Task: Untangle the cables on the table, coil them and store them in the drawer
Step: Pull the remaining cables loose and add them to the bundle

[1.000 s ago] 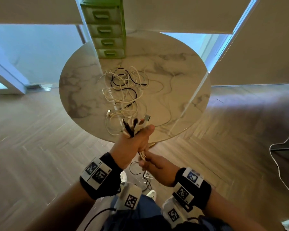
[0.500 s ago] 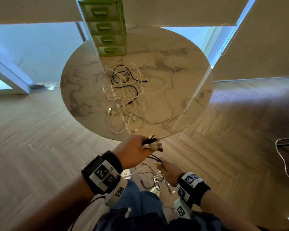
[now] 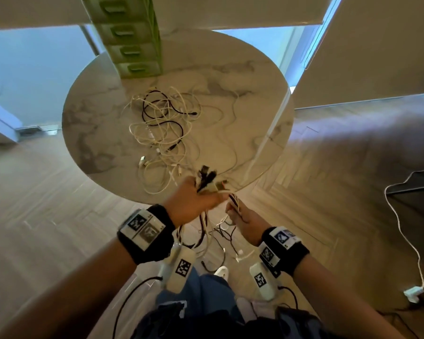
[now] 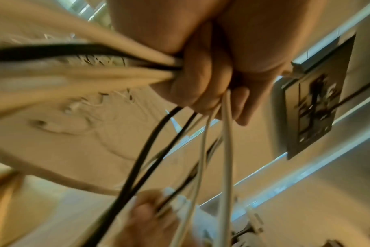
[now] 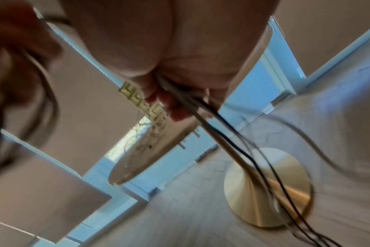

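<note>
My left hand (image 3: 196,199) grips a bundle of black and white cables (image 3: 207,178) just off the near edge of the round marble table (image 3: 96,123); plug ends stick up out of the fist. In the left wrist view its fingers (image 4: 203,86) curl round the cables (image 4: 154,66). My right hand (image 3: 242,216) sits close beside it, a little lower, and pinches strands of the same cables (image 5: 203,107), which hang in loops (image 3: 216,241) toward the floor. A tangle of white and black cables (image 3: 162,133) lies on the table's middle. The green drawer unit (image 3: 132,45) stands at the far edge, drawers closed.
The table's gold pedestal base (image 5: 270,188) stands on the wooden floor under the hanging cables. A white cord with a plug (image 3: 413,292) trails over the floor at the right. Windows and blinds are behind the table.
Both hands have moved right along the table's near edge with the bundle. The right hand has risen and come up close beside the left hand.
</note>
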Demonstrator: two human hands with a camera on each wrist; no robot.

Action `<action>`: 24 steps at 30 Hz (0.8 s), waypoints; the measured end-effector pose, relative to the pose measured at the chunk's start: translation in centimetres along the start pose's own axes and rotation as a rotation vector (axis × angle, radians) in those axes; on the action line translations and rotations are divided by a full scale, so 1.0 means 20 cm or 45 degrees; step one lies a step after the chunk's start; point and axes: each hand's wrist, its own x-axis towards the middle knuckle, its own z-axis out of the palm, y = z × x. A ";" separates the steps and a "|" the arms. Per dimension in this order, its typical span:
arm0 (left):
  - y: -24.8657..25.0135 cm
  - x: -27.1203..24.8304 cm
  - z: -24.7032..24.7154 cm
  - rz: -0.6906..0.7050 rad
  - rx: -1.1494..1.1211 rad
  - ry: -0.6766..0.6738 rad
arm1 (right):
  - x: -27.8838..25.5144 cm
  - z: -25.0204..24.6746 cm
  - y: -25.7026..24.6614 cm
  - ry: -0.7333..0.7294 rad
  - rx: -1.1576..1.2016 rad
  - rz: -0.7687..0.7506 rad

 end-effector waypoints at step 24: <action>-0.01 -0.03 -0.17 0.029 0.320 0.152 | 0.06 -0.08 0.13 -0.077 -0.478 0.310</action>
